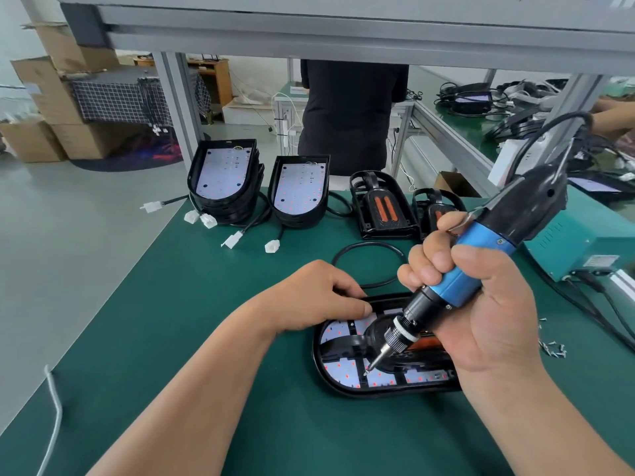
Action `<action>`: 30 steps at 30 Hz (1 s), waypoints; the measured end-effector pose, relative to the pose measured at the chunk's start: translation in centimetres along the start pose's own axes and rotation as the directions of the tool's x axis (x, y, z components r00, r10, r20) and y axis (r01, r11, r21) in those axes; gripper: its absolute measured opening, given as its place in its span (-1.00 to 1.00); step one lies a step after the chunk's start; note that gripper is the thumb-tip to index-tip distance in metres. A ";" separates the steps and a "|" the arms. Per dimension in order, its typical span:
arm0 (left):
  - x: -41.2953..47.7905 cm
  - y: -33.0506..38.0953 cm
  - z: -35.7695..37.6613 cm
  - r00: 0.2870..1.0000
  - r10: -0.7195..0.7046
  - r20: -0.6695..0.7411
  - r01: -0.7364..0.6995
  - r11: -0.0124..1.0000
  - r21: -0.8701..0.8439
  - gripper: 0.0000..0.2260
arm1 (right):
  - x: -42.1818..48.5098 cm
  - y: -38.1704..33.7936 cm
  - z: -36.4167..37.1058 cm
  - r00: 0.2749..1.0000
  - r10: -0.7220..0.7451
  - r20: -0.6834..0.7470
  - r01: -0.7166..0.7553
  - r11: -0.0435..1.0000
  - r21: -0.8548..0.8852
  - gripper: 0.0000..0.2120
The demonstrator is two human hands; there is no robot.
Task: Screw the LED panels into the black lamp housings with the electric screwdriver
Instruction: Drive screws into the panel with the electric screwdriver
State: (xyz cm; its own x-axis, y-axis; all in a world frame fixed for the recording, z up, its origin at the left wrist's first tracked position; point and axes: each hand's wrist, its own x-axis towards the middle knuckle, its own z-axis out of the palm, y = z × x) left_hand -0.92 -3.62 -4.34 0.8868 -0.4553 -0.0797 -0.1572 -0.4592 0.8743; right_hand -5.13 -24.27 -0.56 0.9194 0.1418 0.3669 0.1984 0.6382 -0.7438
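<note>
Shows a black lamp housing [330, 384] lying flat on a green counter [206, 304], with a white LED panel [343, 371], dotted red, seated inside it. Shows, above the housing's right half, a right hand [488, 304] with fingers wrapped tight around the blue barrel of an electric screwdriver [481, 259], tilted so the bit points down and left. Puts the bit tip on a small screw [366, 372] at the panel's near left part. Shows a left hand [316, 297] at the housing's far left rim, fingers curled over that rim and thumb laid along it, gripping the housing to steady it. Reads as the driving step, with one screw under the bit; cannot tell how many others are in. Next calls for squaring the bit over the screw and pressing straight down while bracing the housing against sliding. Shows loose screws [555, 350] right of the housing, and stacks of panelled housings [223, 180] well beyond it.
</note>
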 end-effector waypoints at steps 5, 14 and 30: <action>-0.1 0.1 0.0 1.000 0.007 0.005 -0.007 1.000 0.023 -0.88 | 0.0 0.2 0.0 1.000 0.013 0.028 -0.012 1.000 -0.022 -0.73; 0.1 0.1 0.1 1.000 -0.009 0.003 0.009 1.000 0.019 -0.92 | -0.4 0.1 0.3 0.978 0.014 0.210 -0.007 1.000 -0.030 -0.71; -0.3 1.0 0.1 0.999 0.024 0.038 -0.023 1.000 -0.018 -0.80 | -0.6 0.2 1.0 0.904 0.089 0.419 -0.077 0.996 -0.047 -0.67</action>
State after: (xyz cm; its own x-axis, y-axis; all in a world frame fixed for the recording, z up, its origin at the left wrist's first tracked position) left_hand -1.35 -4.04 -3.47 0.8654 -0.4951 -0.0771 -0.1699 -0.4347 0.8844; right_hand -5.99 -23.50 -0.39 0.7065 0.5019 0.4989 0.1427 0.5895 -0.7951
